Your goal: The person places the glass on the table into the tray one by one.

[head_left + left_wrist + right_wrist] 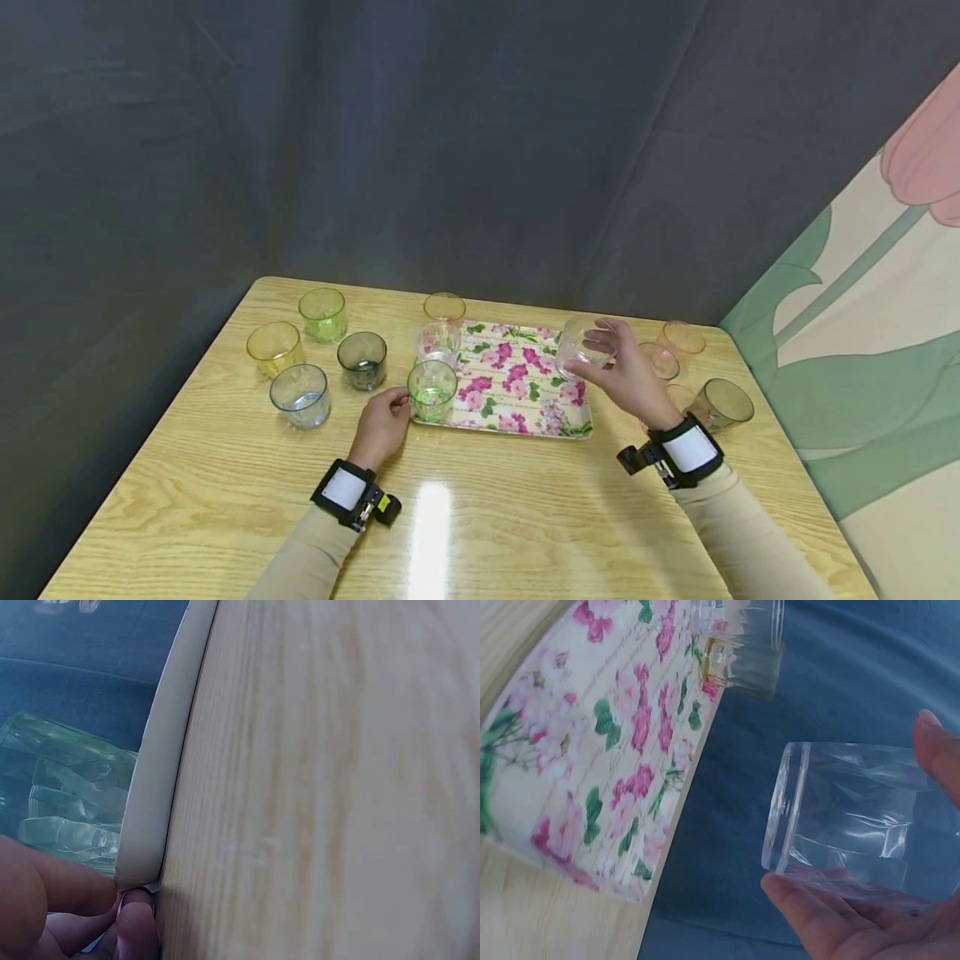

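Right hand has thumb and fingers spread wide round a clear, colourless faceted tumbler, gripping its sides, lifted above the right end of a rectangular white tray with pink flowers and green leaves. Left hand has thumb and fingers nearly together, pinching the tray's near left corner.

Just right of left fingertips: transparent green tumbler, upright on tray. Beyond it, farther from left hand, a second clear tumbler, also on tray; past that, a transparent amber tumbler at tray's far left corner, cannot tell if on it.

Left of and beyond left hand, on the light wood table: smoky grey tumbler nearest, then pale blue tumbler, yellow tumbler and lime-green tumbler.

Right of right hand: orange-rimmed tumbler, pale pinkish tumbler, smoky brown tumbler near the wrist; one more, partly hidden by the forearm. Dark blue-grey curtain beyond both hands.
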Motion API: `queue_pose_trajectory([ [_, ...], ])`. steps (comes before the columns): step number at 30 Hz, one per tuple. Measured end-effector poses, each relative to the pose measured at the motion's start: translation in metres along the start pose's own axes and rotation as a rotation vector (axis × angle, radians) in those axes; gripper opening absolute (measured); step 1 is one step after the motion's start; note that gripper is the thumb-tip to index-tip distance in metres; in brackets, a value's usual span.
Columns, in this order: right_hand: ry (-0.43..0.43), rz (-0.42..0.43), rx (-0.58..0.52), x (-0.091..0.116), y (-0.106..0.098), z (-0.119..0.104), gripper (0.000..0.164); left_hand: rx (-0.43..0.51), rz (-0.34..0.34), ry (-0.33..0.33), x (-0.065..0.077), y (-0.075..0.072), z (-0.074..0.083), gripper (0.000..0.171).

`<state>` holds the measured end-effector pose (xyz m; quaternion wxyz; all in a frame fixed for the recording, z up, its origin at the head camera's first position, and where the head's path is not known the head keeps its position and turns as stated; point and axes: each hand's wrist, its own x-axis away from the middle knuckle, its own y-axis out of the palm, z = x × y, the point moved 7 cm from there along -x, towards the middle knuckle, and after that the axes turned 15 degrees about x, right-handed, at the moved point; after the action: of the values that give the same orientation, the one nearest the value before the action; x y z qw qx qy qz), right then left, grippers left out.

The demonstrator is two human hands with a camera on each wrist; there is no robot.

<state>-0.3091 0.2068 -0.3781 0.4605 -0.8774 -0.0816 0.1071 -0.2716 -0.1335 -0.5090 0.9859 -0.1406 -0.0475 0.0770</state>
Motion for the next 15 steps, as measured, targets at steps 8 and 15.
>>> queue_pose_trajectory([
  [8,0.008,-0.033,-0.051,-0.027,0.021,-0.007,0.091,-0.003,0.002,0.004,-0.001,0.0,-0.001,0.03],
  [15,0.013,-0.065,-0.07,-0.047,0.04,-0.012,0.089,-0.005,0.001,0.012,0.0,0.0,0.001,0.031],
])
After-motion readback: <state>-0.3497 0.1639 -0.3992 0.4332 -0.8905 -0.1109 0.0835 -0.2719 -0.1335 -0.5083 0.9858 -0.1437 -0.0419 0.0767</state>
